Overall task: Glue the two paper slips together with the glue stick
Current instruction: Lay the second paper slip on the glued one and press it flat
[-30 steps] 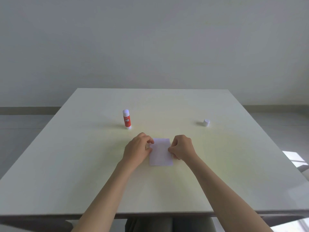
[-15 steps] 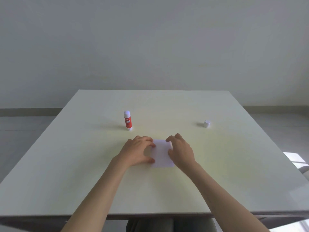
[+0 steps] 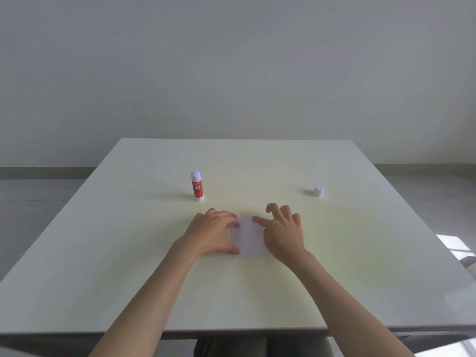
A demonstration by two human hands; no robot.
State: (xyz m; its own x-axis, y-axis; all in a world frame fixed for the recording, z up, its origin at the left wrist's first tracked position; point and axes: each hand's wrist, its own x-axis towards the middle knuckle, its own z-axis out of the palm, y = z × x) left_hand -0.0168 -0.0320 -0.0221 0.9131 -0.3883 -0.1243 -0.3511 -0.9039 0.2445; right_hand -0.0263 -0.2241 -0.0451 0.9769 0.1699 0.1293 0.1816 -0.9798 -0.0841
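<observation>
Both hands flat, fingers spread: left hand (image 3: 211, 234) pins paper (image 3: 248, 237) edge, right hand (image 3: 283, 231) presses top; rub outward evenly, keep edges aligned

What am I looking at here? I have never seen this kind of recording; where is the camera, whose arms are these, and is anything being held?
There is no machine. The one picture comes from a camera worn on a person's head, looking forward and down, so the two bare arms reaching in from the bottom are that person's own.

On the pale table a white paper lies flat; whether it is one slip or two stacked cannot be told. The left hand and right hand rest flat at its sides, fingers touching it. Nothing is gripped or lifted.

Farther back, a red and white glue stick stands upright on the left. A small white cap sits apart on the right.
</observation>
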